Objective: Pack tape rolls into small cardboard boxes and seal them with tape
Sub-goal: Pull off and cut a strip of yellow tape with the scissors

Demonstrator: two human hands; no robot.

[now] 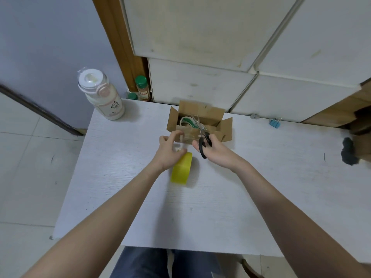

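Head view shows sealing underway beside the open box (198, 122): left hand (170, 149) apparently pinching clear tape, right hand (210, 149) gripping scissors (200, 133), cut due next.

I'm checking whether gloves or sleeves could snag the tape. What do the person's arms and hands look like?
Both forearms are bare up to the frame edge, with no sleeves in view. The left hand and right hand have no gloves, rings, watch or bracelets visible.

Box front wall (200, 135) mostly hidden behind hands; clear tape perhaps stretched there
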